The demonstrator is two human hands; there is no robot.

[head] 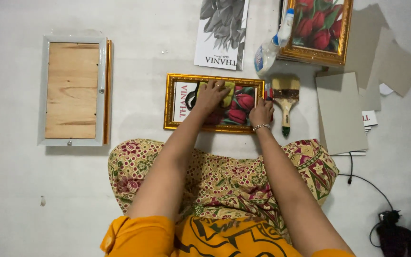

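Observation:
A gold picture frame (177, 77) with a red tulip print lies flat on the white floor in front of my knees. My left hand (210, 95) presses a yellow-green cloth (228, 90) onto the glass near the frame's middle. My right hand (261, 113) rests on the frame's right edge, fingers curled over it, holding the frame steady.
A wide paintbrush (285, 97) lies just right of the frame, a spray bottle (272, 45) behind it. A second gold tulip frame (343, 43) sits at the back right, grey cardboard sheets (341, 114) at right, a black-and-white print (222, 33) behind, a wood-backed frame (72, 90) at left, cables (381, 214) at lower right.

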